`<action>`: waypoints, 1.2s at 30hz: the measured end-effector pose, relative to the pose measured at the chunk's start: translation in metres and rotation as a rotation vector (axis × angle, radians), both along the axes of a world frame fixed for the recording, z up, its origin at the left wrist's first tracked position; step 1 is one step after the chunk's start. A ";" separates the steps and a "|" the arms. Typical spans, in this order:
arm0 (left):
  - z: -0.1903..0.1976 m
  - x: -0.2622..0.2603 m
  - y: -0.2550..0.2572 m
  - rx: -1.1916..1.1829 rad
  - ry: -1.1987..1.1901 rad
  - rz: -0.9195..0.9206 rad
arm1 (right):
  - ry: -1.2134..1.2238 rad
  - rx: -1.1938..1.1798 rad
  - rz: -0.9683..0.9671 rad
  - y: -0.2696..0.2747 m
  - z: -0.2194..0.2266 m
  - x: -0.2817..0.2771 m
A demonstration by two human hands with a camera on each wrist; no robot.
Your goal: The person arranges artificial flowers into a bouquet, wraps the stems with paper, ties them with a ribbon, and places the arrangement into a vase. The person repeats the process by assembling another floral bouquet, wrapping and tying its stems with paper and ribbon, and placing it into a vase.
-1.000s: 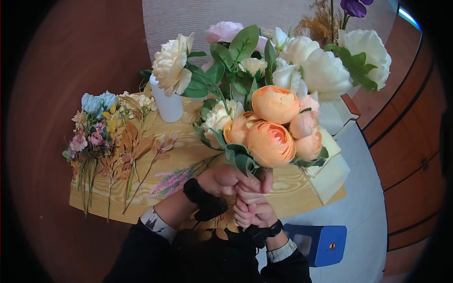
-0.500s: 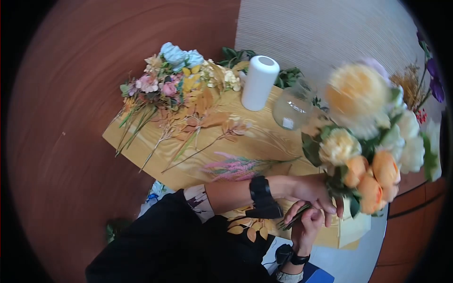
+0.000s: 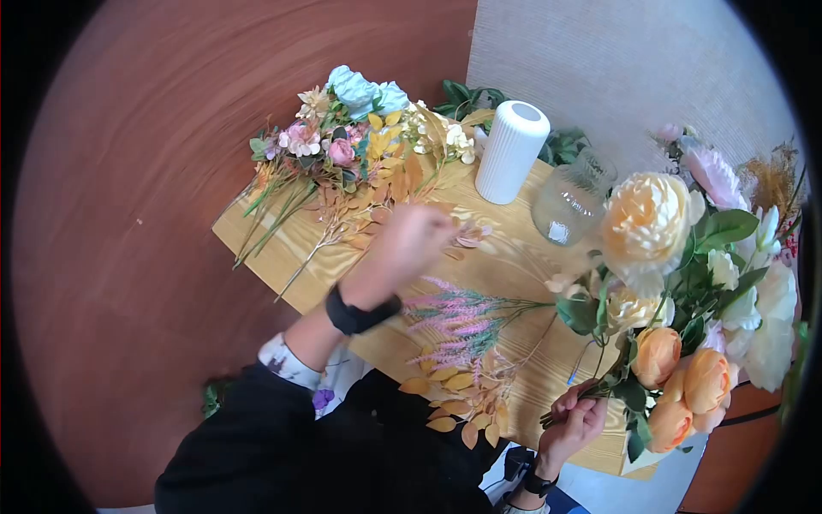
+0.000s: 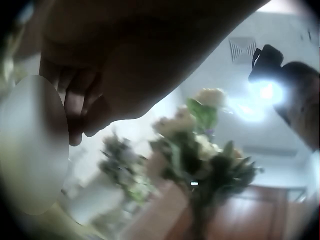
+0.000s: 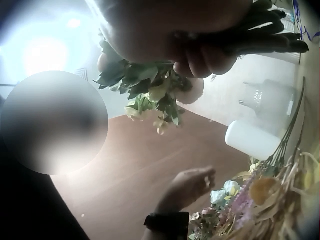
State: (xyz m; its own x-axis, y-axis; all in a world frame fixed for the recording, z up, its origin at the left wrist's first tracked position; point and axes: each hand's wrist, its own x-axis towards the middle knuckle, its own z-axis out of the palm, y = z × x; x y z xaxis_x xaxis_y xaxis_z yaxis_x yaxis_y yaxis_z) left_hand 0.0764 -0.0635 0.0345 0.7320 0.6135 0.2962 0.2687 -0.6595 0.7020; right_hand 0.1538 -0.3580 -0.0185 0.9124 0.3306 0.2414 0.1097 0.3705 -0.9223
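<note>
My right hand (image 3: 572, 428) grips the bundled stems (image 5: 272, 44) of a large bouquet near the table's front right. The bouquet leans right, with orange ranunculus (image 3: 707, 379), a big cream flower (image 3: 648, 224) and white blooms among green leaves. My left hand (image 3: 404, 255), blurred, is over the table's middle, away from the bouquet, with nothing seen in it. Its fingers look loosely bent in the right wrist view. Just beyond it lie brown-orange leaf sprays (image 3: 338, 230). Pink lavender-like stems (image 3: 462, 319) lie to its right.
A ribbed white vase (image 3: 511, 158) and a clear glass vase (image 3: 569, 206) stand at the back of the wooden table (image 3: 522, 377). Blue flowers (image 3: 355, 90) and pink flowers (image 3: 301, 140) are heaped at the far left. Yellow-orange leaves (image 3: 462, 407) overhang the front edge.
My left hand has come off the bouquet stems and moved left over the table. The right hand keeps the bouquet, which swung to the right as the head view turned left.
</note>
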 end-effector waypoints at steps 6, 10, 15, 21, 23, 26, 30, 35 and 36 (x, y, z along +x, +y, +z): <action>-0.027 -0.029 0.065 0.112 -0.024 0.207 | -0.081 -0.053 -0.105 0.006 -0.003 0.002; -0.029 0.007 0.094 0.201 -0.002 0.135 | -0.054 -0.050 -0.142 0.005 -0.006 0.005; -0.048 0.052 0.107 0.407 0.354 0.165 | -0.088 -0.009 -0.170 0.004 -0.005 0.003; -0.033 0.052 0.130 0.295 0.358 0.211 | -0.074 -0.073 -0.188 -0.005 -0.012 -0.001; -0.010 0.038 0.133 0.139 0.142 0.151 | -0.098 -0.091 -0.263 -0.002 -0.015 -0.001; 0.019 0.017 0.133 0.110 0.017 0.164 | -0.237 -0.144 -0.258 -0.002 -0.025 0.004; 0.036 -0.006 0.140 -0.121 -0.134 -0.001 | -0.199 -0.191 -0.269 0.001 -0.019 0.001; 0.043 -0.022 0.138 -0.593 -0.423 -0.249 | -0.009 -0.064 -0.131 -0.001 -0.008 0.002; 0.040 -0.023 0.139 -0.612 -0.439 -0.227 | -0.010 -0.067 -0.131 0.000 -0.006 0.002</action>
State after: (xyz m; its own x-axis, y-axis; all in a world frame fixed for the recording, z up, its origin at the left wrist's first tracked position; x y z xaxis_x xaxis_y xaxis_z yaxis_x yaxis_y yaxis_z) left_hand 0.0532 0.0750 0.0746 0.7531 0.6104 0.2453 -0.2127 -0.1269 0.9688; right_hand 0.1560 -0.3578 -0.0249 0.9464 0.2245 0.2321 0.1625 0.2898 -0.9432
